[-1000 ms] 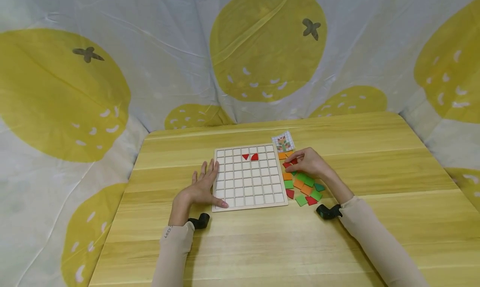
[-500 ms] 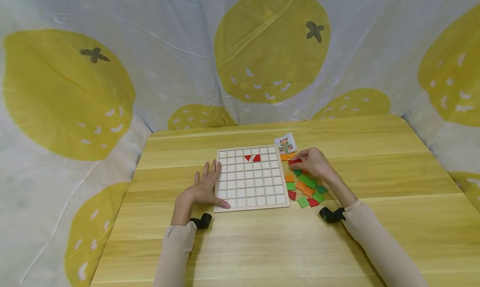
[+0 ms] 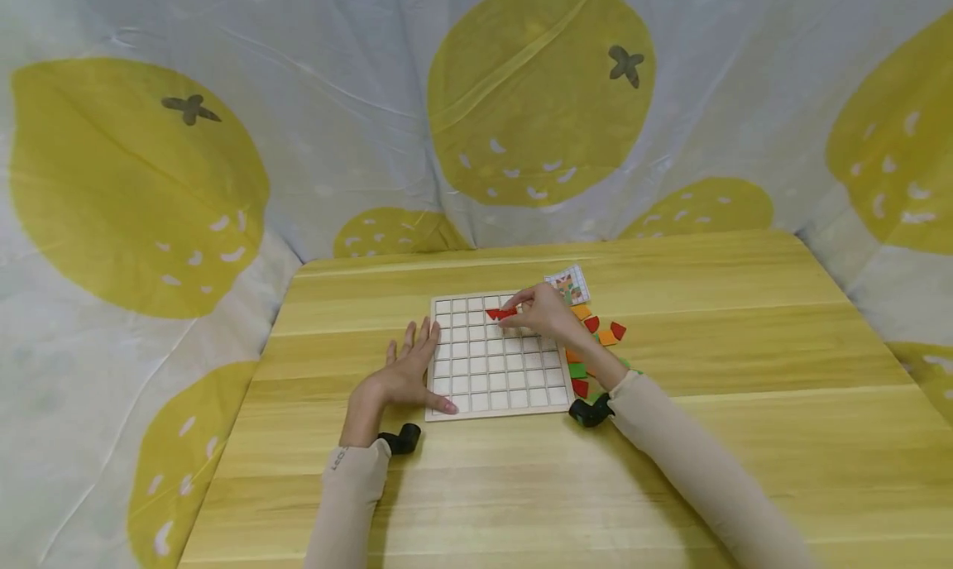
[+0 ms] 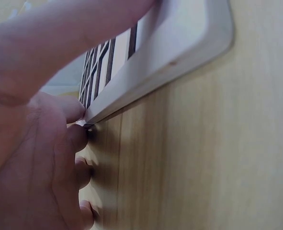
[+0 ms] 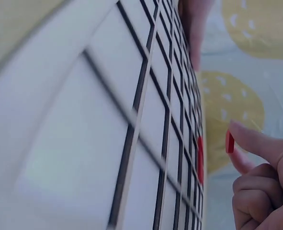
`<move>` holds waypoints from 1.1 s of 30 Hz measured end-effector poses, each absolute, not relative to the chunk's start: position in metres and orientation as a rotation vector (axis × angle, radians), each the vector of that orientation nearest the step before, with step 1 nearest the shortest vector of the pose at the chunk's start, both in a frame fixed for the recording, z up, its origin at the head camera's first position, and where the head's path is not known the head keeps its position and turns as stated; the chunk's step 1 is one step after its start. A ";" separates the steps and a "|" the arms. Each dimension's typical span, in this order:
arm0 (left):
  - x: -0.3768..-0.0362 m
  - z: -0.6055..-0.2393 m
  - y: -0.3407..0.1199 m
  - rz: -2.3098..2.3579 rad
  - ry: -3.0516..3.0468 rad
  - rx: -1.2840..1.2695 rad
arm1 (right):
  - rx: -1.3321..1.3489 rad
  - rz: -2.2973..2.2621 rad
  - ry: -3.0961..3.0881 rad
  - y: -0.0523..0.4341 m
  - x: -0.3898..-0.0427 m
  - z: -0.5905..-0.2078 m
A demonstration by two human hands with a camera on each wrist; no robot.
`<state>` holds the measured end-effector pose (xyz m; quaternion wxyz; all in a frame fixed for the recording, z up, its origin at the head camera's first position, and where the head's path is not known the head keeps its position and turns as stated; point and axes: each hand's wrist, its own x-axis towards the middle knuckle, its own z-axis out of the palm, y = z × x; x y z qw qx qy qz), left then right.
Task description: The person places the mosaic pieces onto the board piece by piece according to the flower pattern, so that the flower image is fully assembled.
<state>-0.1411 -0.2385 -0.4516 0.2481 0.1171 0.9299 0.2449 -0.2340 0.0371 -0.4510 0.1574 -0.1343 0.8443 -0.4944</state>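
- Step in hand, by the look of it: seating a red tile [image 5: 230,142] in the top rows of the grid board [image 3: 497,387], next to the red pieces [image 3: 500,313] already set there.
- R hand [image 3: 542,313] over the board's upper middle, thumb + forefinger pinched narrow on the tile; other fingers curled. Held just above the cells in the right wrist view, not seated yet.
- L hand [image 3: 405,369] flat, fingers straight + spread, pressing on the table [image 3: 744,370] against the board's left edge; thumb across the near-left corner. Holding nothing, just bracing.
- Loose tiles [image 3: 599,333] (red, orange, green) in a scatter just right of the board, partly hidden behind the R forearm.
- Pattern card [image 3: 569,286] past the board's far-right corner, near the pile.
- Next move, as a judgement: turn tile so its shape matches the card, line up w/ one cell, lower flat, let go w/o nudging neighbours. Exact target cell: can't tell, fingers in the way.
- L hand best kept braced so board doesn't slide.
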 end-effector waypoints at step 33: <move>-0.141 -0.451 -0.238 0.661 2.539 0.315 | -0.355 -1.437 2.417 -0.010 -0.252 -0.471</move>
